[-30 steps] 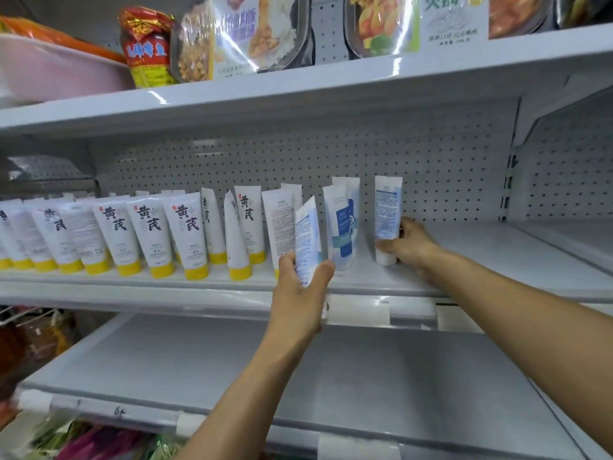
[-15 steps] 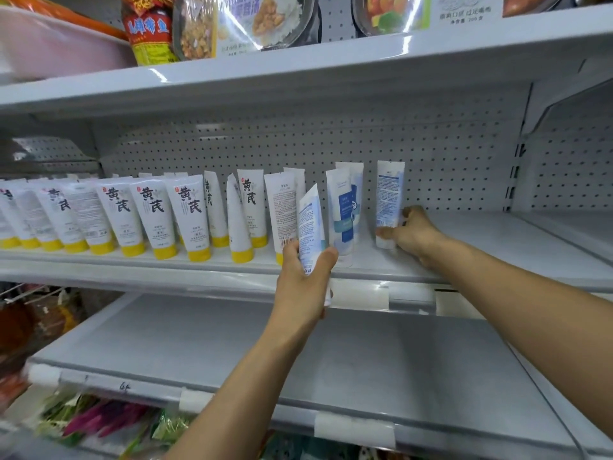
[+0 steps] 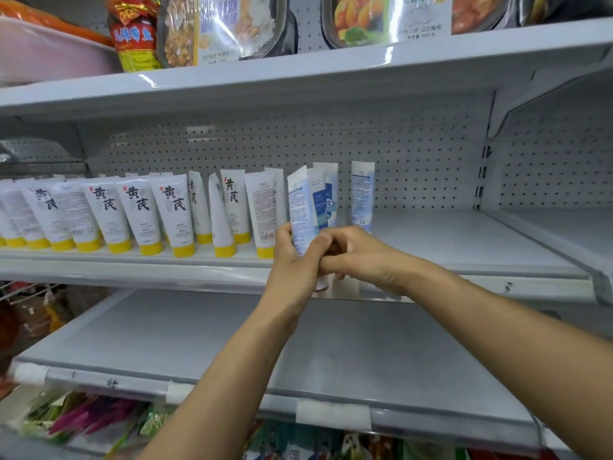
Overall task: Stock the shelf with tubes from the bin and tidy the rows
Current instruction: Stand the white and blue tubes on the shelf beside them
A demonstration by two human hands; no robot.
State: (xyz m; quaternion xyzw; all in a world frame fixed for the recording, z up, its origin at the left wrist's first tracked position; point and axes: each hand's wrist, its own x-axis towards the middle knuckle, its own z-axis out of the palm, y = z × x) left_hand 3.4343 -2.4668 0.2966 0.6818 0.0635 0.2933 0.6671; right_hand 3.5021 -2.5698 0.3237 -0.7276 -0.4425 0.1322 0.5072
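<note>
Head view, looking forward and slightly down at store shelving. The left hand [image 3: 295,260] has its fingers wrapped around the lower part of a blue-and-white tube [image 3: 300,214], held upright with its long axis vertical and the flat crimped end on top. The right hand [image 3: 361,257] comes in from the right and meets the left just below the tube's middle; its fingertips [image 3: 326,242] are curled against the left hand and the tube's base, though whether they actually grip the tube is hidden. The tube sits just in front of the middle shelf [image 3: 464,240], at the right end of the standing row. Directly behind it stand two more blue tubes [image 3: 326,194], and a single one [image 3: 362,194] stands slightly apart to the right. To the left, a long row of white tubes with yellow caps [image 3: 139,214] fills the shelf. Both forearms reach up from below, the left nearly straight ahead, the right angled inward. The open slot lies just beyond the fingers, so the left hand is best placed to set the tube down.
</note>
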